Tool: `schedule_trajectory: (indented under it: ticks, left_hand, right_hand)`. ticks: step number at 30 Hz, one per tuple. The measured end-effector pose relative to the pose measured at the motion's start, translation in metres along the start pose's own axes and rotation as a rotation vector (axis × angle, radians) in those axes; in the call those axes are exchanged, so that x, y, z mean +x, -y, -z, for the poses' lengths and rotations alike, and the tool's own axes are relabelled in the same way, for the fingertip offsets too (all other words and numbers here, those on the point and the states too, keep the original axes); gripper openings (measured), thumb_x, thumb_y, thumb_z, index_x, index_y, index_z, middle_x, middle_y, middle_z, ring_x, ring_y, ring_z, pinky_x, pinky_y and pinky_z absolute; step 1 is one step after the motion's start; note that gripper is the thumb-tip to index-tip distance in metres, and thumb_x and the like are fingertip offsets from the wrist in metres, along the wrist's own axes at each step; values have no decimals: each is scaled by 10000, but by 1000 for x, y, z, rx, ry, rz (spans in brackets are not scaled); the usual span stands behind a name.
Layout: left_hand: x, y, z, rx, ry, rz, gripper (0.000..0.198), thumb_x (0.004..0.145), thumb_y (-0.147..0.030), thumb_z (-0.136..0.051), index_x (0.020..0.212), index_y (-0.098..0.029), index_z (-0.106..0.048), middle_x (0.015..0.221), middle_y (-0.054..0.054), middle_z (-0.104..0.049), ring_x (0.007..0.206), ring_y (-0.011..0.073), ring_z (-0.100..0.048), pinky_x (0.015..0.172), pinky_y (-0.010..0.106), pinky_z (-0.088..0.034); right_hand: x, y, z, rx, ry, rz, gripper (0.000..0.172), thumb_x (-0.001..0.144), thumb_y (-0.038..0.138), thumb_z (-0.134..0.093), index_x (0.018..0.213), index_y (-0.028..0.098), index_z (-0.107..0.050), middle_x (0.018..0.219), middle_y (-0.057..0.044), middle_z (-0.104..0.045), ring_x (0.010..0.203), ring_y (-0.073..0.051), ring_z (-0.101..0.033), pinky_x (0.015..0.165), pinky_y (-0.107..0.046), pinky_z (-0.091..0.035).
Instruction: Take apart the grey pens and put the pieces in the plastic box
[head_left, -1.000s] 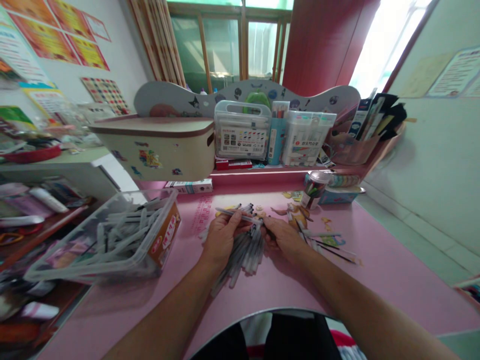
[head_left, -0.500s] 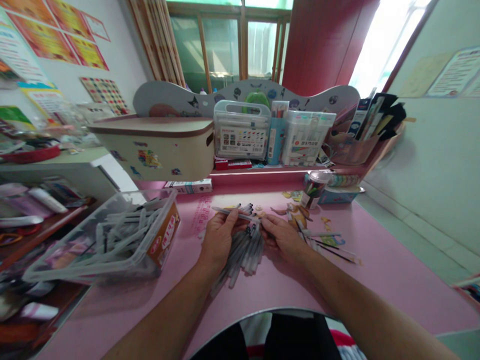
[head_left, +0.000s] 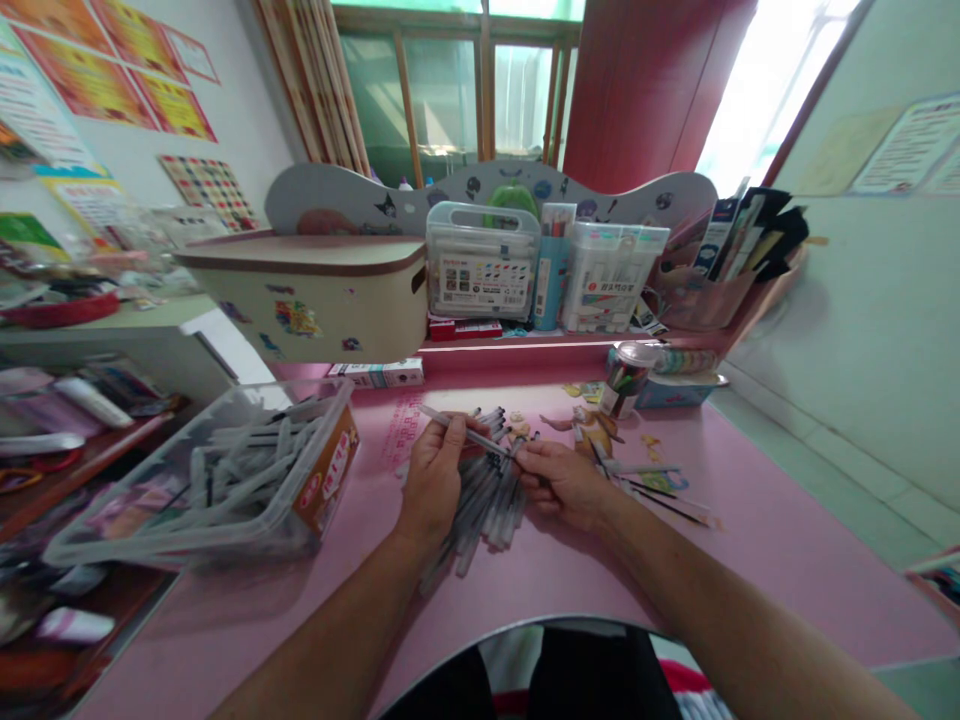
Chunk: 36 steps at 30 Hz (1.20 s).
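Observation:
Above the desk, my left hand (head_left: 436,475) is closed around a slim translucent pen (head_left: 480,437), which slants down to the right. The thumb and fingers of my right hand (head_left: 562,480) pinch the pen's lower right end; any small part between those fingertips is too small to make out. Beneath both hands a heap of similar grey pens (head_left: 491,510) fans out on the pink desk (head_left: 585,600), dark tips toward the far side. To the left, a clear plastic bin (head_left: 300,540) holds many more translucent pens and pen parts.
Thin dark sticks (head_left: 667,500) lie right of my right hand. Behind them stand a clear jar (head_left: 626,380) and a blue box (head_left: 675,392). A raised shelf carries a cream storage box (head_left: 322,310), marker cases (head_left: 484,265) and a pen holder (head_left: 709,290).
The pen has tilted more steeply, its left end rising slightly. My left thumb has shifted a little, and my right fingers stay at the pen's right end.

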<state>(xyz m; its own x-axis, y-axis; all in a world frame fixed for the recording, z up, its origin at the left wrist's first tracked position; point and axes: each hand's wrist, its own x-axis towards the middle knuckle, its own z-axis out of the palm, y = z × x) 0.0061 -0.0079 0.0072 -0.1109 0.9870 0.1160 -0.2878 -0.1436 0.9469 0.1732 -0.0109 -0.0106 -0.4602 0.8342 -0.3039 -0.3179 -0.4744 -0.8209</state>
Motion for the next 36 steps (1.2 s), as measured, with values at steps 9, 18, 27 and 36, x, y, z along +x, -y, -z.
schedule_trajectory:
  ticks: [9,18,27,36]
  left_hand:
    - [21,-12,14,-414,-332,-127,236,809,-414,-651,850,-206,-547,708,-41,-594,554,90,-537,614,260,-496]
    - [-6,3,-9,-187,98,267,286,708,-275,-775,912,-168,-604,666,-44,-518,508,57,-435,464,159,-361]
    - [-6,-7,-8,-444,-36,491,248,913,-229,-497,677,-163,-534,736,47,-631,674,145,-628,689,322,-576]
    - [-12,0,-16,-578,152,826,134,849,-78,-493,839,-101,-625,811,117,-692,750,175,-704,748,287,-577]
  right_hand:
    - [5,-1,4,35,-96,125,356,722,377,-731,767,232,-409,432,131,-374,310,-30,-184,287,-136,-109]
    - [2,-12,-15,2,-104,349,240,807,402,-664,852,229,-505,496,108,-384,361,-56,-261,347,-172,-194]
    - [-3,-7,-13,-383,-184,485,177,716,149,-537,870,231,-569,669,31,-465,580,-128,-410,503,-228,-318]
    - [-10,-14,-19,-989,-303,1093,242,840,77,-406,966,232,-542,938,-56,-565,910,-207,-543,845,-376,-454]
